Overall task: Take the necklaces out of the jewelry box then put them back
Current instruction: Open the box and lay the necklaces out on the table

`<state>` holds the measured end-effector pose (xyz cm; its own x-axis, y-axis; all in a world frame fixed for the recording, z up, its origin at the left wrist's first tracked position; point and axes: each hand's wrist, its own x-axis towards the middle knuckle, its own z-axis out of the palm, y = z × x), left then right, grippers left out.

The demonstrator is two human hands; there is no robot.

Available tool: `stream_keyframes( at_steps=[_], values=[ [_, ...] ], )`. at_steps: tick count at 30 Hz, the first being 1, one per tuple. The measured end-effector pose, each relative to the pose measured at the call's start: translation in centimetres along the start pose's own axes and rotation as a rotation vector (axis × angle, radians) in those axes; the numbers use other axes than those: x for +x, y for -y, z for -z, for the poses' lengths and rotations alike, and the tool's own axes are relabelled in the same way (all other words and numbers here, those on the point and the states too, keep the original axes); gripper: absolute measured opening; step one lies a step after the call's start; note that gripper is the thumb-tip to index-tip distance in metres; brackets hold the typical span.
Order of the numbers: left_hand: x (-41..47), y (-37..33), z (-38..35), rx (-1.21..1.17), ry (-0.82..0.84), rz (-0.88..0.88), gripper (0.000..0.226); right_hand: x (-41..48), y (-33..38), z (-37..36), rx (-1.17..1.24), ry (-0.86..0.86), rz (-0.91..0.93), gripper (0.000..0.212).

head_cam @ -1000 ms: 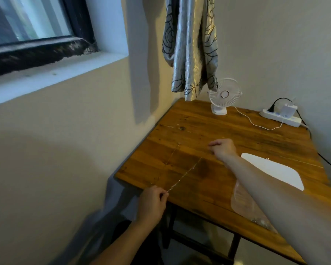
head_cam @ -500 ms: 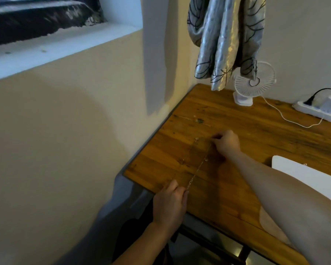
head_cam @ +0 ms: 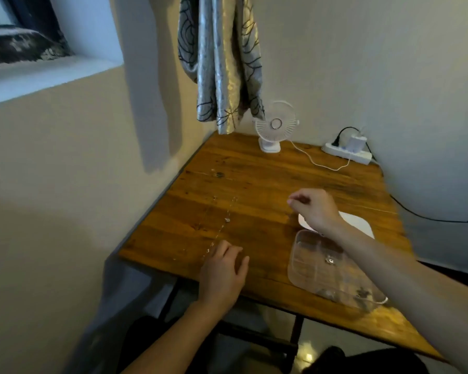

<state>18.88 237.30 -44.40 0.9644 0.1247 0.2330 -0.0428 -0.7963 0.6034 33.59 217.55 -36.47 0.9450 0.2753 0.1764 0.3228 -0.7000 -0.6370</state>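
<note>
Necklace (head_cam: 222, 228) now released, stretched flat beyond the open left hand (head_cam: 223, 273) (right hand (head_cam: 312, 209) withdrawn, loosely curled, empty).

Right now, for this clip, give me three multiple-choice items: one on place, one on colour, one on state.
1. Where does the necklace lie?
A. in the jewelry box
B. stretched out on the table's left part
C. on the fan

2. What colour is the fan?
A. white
B. black
C. red

3. The jewelry box is:
A. shut
B. open, its white lid behind it
C. upside down

Key: 1 B, the chain runs across the wood of the table near the left hand; 2 A, the fan's grille and base are white; 3 B, compartments show under the right hand.
</note>
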Motion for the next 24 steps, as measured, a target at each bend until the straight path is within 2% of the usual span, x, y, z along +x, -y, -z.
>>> stream_keyframes(
  at_steps=[5, 8, 12, 14, 24],
  values=[
    [0.6, -5.2, -3.5, -0.110, 0.169, 0.037, 0.044, -7.5, -2.3, 3.6, -0.212, 0.119, -0.023, 0.013],
    [0.4, -6.5, -5.4, 0.012, 0.262, -0.017, 0.044, -10.7, -4.1, 3.9, -0.361, 0.218, -0.051, 0.023],
    [0.1, -6.1, -6.4, 0.065, 0.253, -0.062, 0.037, -13.3, -4.7, 3.2, -0.587, 0.398, 0.050, 0.040],
    [0.1, -5.9, -6.5, 0.047, 0.247, -0.061, 0.036, -13.7, -4.8, 2.4, -0.655, 0.425, 0.076, 0.046],
    [0.0, -5.7, -7.1, 0.050, 0.257, -0.044, 0.039, -14.1, -5.6, 1.9, -0.586, 0.380, 0.105, 0.017]
  ],
)
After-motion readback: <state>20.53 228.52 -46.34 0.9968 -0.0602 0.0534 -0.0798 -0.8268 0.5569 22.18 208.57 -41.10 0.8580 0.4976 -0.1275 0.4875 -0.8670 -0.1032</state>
